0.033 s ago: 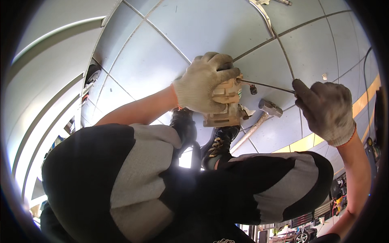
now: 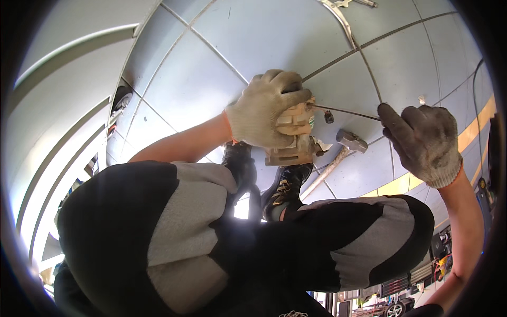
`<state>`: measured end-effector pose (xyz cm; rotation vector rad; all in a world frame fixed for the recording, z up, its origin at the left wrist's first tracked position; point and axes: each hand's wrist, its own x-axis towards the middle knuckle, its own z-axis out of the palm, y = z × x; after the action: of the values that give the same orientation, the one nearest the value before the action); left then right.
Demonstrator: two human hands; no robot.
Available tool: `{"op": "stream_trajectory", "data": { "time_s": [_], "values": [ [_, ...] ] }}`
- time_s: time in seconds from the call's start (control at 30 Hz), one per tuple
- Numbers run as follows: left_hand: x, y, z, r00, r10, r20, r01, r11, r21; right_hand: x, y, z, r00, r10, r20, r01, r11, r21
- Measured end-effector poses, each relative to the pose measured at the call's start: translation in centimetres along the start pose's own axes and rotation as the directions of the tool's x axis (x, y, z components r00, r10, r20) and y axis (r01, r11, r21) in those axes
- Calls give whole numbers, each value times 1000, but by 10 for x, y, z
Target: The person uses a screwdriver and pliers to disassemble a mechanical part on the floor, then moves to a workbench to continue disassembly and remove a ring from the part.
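My left hand, in a soiled pale knit glove, is closed over the top and left side of a tan cast-metal part that looks like a brake caliper. Out to the right, my gloved right hand is closed round the outer end of a thin-shafted tool. Its handle is hidden in my fingers. The shaft runs left to the upper right edge of the casting, where its tip meets it. A small dark piece lies just below the shaft.
A hammer with a wooden handle lies on the tiled floor right of the casting. My shoes stand close below. At the far edge is a curved metal piece. Pale car bodywork rises at left; a cable trails at right.
My right hand has shifted slightly left along with the tool's outer end. My left hand and the casting stay in place.
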<state>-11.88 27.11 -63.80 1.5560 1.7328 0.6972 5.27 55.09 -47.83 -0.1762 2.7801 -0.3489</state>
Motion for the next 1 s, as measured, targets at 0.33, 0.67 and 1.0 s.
{"op": "stream_trajectory", "data": {
  "time_s": [0.33, 0.67, 1.0],
  "values": [
    [0, -4, 8, 1000, 5, -31, -6, 1000, -16, -3, 29, 8, 734, 358, 577, -596, 747, 294],
    [2, -4, 3, 1000, 20, -23, -19, 1000, 10, 28, 19, -24, 363, 505, 783, -919, 332, 212],
    [5, 4, -4, 1000, -25, 17, 25, 1000, -2, -23, 3, -2, 999, 39, 28, -39, 999, 12]
  ]
}}
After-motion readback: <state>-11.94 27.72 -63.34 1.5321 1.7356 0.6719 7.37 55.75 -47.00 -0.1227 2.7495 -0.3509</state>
